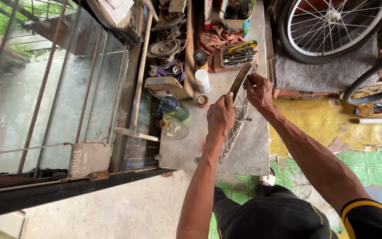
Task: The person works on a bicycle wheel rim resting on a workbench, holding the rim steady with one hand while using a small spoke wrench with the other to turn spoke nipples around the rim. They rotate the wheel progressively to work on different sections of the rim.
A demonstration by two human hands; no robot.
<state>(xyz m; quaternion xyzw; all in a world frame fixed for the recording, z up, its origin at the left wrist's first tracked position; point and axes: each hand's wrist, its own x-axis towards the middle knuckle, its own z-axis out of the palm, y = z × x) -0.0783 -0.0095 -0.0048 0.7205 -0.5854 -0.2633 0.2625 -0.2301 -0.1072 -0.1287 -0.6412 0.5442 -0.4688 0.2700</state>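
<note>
A spoked bicycle wheel rim (236,116) stands on edge on a grey workbench (186,146), seen almost edge-on. My left hand (219,116) grips the rim from the left side near its middle. My right hand (259,90) holds the rim's upper part from the right, fingers curled around the metal edge. Spokes show between and below both hands.
A tray of wrenches (237,55), a white spray can (202,80), a dark-capped can (200,58) and glass bottles (173,119) lie on the bench. A wooden-handled tool (138,88) leans at the left. A bicycle wheel with tyre (332,26) stands at the top right. Metal window bars (45,84) are on the left.
</note>
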